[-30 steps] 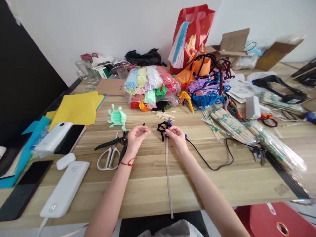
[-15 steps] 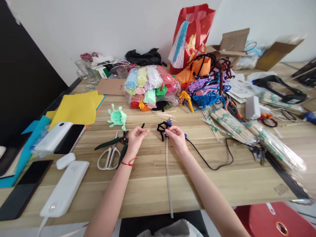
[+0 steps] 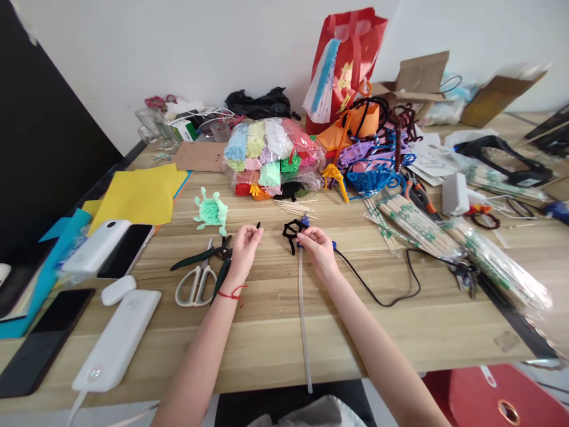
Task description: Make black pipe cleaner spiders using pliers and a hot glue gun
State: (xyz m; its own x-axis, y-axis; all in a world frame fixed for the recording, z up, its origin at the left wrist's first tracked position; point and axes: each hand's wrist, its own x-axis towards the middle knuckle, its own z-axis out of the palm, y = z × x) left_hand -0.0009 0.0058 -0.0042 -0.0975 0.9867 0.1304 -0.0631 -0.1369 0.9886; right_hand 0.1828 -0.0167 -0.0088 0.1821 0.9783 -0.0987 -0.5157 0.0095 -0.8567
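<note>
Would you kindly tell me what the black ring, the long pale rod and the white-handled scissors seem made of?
Black ring: probably chenille, matte with fuzzy edges. Long pale rod: perhaps plastic or glue, smooth and seemingly translucent. White-handled scissors: likely metal blades, greyish, with smooth handles that look plastic.

The right hand (image 3: 319, 249) is holding a black loop (image 3: 292, 228) near the blue glue gun (image 3: 305, 221). The left hand (image 3: 244, 247) is pinching, it seems, a small black piece (image 3: 258, 225). Scissors (image 3: 203, 271) are lying nearby.
</note>
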